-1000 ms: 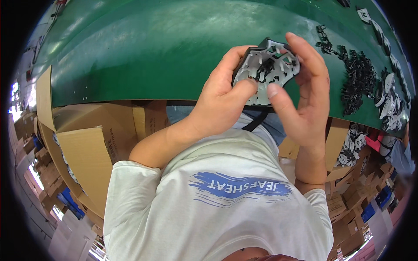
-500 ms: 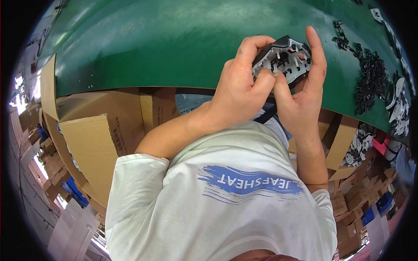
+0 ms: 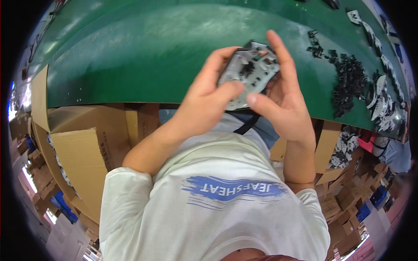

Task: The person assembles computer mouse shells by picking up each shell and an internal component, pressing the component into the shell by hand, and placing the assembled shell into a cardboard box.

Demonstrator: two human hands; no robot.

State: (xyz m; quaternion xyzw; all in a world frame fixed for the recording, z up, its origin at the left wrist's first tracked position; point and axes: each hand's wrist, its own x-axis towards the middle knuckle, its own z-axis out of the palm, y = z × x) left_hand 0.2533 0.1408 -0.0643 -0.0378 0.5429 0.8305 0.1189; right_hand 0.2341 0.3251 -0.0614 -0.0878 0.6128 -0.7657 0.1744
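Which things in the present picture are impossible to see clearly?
In the head view:
Small features inside the grey shell: motion blur.
Fingertips of the left hand, except the thumb: behind the shell.
Single pieces in the black pile: too small.
Dark object, top: cut by the edge.

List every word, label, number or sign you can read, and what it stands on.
White T-shirt: one line of pale capitals on a blue brushstroke patch, upside down; legible, wording not copied here.
Cardboard box at the person's left: dark print, too small to read.
Grey-and-black plastic shell in the hands: no lettering discernible; blurred.
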